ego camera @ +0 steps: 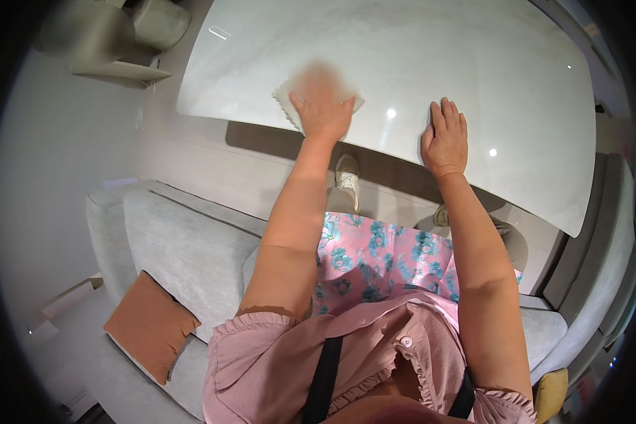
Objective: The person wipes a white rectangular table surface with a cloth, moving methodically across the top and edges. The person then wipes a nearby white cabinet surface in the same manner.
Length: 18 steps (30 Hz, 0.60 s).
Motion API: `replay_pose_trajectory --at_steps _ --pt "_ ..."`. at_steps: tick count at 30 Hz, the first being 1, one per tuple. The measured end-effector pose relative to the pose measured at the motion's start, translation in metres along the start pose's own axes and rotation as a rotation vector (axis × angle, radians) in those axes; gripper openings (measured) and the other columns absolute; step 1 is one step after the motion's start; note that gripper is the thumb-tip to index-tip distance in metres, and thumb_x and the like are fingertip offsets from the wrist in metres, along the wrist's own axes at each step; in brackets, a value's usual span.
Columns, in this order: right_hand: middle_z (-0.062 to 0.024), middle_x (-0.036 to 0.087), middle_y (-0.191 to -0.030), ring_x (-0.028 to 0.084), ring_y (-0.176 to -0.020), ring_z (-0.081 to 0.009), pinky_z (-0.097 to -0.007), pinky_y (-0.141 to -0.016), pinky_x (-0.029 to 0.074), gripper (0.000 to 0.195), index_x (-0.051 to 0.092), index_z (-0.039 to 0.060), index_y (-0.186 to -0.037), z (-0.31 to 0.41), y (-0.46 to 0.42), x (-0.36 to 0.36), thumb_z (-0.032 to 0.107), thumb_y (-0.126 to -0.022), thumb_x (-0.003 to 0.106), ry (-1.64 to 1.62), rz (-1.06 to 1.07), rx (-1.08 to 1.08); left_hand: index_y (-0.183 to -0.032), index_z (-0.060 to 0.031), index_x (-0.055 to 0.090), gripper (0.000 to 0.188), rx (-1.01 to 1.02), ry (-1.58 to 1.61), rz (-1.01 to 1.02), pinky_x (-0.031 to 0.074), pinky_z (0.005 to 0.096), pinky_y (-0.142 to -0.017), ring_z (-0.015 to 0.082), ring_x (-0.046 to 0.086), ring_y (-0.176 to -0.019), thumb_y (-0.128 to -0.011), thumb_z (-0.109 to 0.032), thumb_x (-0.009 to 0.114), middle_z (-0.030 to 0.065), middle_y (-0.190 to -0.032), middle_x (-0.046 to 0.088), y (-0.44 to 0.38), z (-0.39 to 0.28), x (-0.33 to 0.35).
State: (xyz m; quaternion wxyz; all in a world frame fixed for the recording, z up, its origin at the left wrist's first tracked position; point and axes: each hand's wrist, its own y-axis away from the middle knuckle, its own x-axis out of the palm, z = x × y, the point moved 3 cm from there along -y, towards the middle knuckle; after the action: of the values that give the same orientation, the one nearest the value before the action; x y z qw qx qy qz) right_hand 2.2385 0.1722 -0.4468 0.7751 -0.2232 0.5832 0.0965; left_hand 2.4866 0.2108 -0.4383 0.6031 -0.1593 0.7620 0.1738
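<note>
My left hand (323,111) lies palm down on a pale cloth (284,100) with a scalloped edge, pressing it to the glossy white tabletop (456,47) close to the near edge. The fingers are blurred, while the thumb and little finger stick out to the sides. To the right, my right hand (446,135) rests flat on the same tabletop, with nothing in it. Its fingers point away from me and the wrist crosses the table's near edge.
A grey sofa (191,228) with an orange cushion (149,327) is behind me on the left. More grey seating (588,233) stands at the right, by a yellow cushion (551,395). Chair-like furniture (161,24) is at the upper left. My shoe (347,177) is near the table edge.
</note>
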Motion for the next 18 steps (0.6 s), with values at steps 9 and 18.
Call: replay_pose_trajectory --at_steps 9,18 --pt "-0.013 0.044 -0.147 0.037 -0.14 -0.0274 -0.0438 -0.119 0.025 0.046 0.052 0.0073 -0.135 0.003 -0.004 -0.009 0.015 -0.09 0.052 -0.019 -0.001 0.021 -0.157 -0.0153 0.022 0.069 -0.132 -0.105 0.017 0.005 0.0735 -0.11 0.0429 0.001 -0.15 -0.099 -0.051 0.038 0.0153 -0.164 0.009 -0.004 -0.002 -0.006" --pt "-0.0116 0.043 -0.148 0.036 -0.14 -0.0261 -0.0434 -0.119 0.025 0.045 0.05 0.008 -0.135 0.006 -0.004 -0.01 0.016 -0.09 0.053 0.019 0.024 0.035 -0.156 -0.0137 0.022 0.069 0.043 -0.072 0.006 0.006 0.0741 -0.11 0.0424 0.003 -0.15 -0.099 -0.049 0.039 0.0149 -0.164 0.01 -0.043 -0.037 -0.002"
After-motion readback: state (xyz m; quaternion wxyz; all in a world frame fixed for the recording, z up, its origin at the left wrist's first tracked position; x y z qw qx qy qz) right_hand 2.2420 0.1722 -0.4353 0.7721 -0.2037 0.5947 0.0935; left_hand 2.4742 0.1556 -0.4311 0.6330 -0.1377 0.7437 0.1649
